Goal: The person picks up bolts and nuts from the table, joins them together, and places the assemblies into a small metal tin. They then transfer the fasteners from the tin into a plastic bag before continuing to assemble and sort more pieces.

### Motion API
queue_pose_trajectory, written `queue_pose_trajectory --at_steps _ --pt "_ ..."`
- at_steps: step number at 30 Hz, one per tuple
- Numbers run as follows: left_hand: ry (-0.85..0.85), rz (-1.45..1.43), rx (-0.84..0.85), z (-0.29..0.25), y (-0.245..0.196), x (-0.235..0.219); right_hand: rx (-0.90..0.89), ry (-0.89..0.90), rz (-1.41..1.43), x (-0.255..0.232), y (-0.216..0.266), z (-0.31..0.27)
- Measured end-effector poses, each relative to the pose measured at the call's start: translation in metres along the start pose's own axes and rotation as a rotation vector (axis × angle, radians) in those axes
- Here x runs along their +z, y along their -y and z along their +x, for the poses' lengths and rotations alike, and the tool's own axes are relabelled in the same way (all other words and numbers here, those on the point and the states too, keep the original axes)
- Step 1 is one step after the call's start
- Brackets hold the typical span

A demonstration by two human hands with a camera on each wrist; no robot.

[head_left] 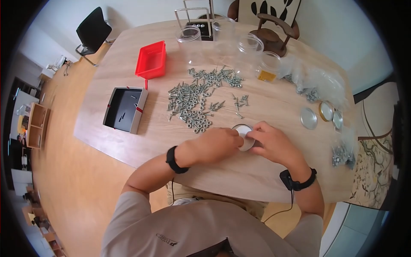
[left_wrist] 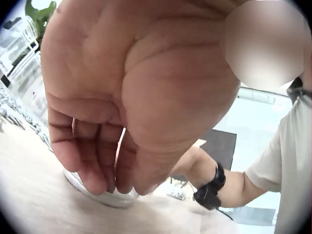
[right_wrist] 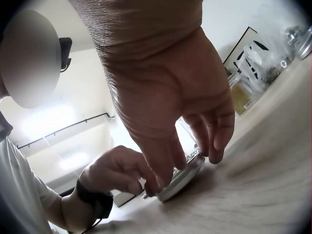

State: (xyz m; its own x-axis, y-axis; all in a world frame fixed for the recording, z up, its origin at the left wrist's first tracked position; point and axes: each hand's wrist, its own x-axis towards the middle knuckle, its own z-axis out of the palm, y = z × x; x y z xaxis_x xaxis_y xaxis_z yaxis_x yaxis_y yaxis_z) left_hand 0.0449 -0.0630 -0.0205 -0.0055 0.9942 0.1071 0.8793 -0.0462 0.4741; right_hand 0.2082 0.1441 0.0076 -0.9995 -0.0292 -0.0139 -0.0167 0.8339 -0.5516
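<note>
A round metal jar lid (head_left: 245, 131), pale inside with a raised rim, is between my two hands near the table's front edge. My right hand (head_left: 276, 144) grips it from the right, thumb on the near side and fingers on the far side. From the left, my left hand (head_left: 212, 145) has its bent fingers and thumb together at the rim. In the right wrist view the lid (right_wrist: 183, 181) tilts close over the table. The left wrist view shows its edge (left_wrist: 109, 199) under the left fingertips, with the palm hiding much of it.
Beyond the hands lie many loose bolts and nuts (head_left: 188, 100). A black-lined box (head_left: 141, 112) and red basket (head_left: 162, 60) stand left. Clear jars (head_left: 190, 45) stand at the back. Several lids (head_left: 308, 118) and plastic bags of hardware (head_left: 342, 155) lie right.
</note>
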Motion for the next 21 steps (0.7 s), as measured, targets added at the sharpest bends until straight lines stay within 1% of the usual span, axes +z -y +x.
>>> queue_pose_trajectory --at_steps 2,3,5,8,9,11,12,14,17,18,20,21 --pt "-0.039 -0.138 -0.099 -0.006 0.016 -0.025 0.003 -0.005 -0.010 0.008 -0.009 0.012" --pt "-0.095 -0.057 -0.126 -0.010 0.027 -0.031 0.008 -0.009 -0.015 0.010 -0.013 0.016" --pt "-0.204 0.108 -0.171 -0.018 0.050 -0.040 0.085 -0.042 -0.014 0.006 -0.017 0.023" --pt "-0.253 0.199 -0.305 -0.026 0.067 -0.048 0.211 -0.101 0.005 -0.001 -0.031 0.028" --pt "-0.237 0.176 -0.361 -0.028 0.069 -0.049 0.252 -0.119 0.016 -0.002 -0.035 0.029" --pt "-0.211 0.135 -0.469 -0.030 0.071 -0.053 0.258 -0.113 0.091 -0.004 -0.042 0.032" --pt "-0.188 0.119 -0.497 -0.029 0.071 -0.056 0.261 -0.118 0.128 -0.005 -0.045 0.032" --pt "-0.148 0.097 -0.552 -0.025 0.068 -0.061 0.218 -0.034 0.152 -0.005 -0.048 0.031" --pt "-0.211 0.072 -0.416 -0.015 0.065 -0.064 0.102 0.073 0.195 0.003 -0.042 0.035" --pt "-0.199 0.123 -0.351 -0.007 0.064 -0.065 0.055 0.109 0.209 0.007 -0.038 0.036" --pt "-0.182 0.226 -0.226 0.019 0.068 -0.071 0.042 0.110 0.206 0.013 -0.033 0.037" --pt "-0.179 0.263 -0.239 0.032 0.080 -0.069 0.031 0.111 0.202 0.014 -0.031 0.037"
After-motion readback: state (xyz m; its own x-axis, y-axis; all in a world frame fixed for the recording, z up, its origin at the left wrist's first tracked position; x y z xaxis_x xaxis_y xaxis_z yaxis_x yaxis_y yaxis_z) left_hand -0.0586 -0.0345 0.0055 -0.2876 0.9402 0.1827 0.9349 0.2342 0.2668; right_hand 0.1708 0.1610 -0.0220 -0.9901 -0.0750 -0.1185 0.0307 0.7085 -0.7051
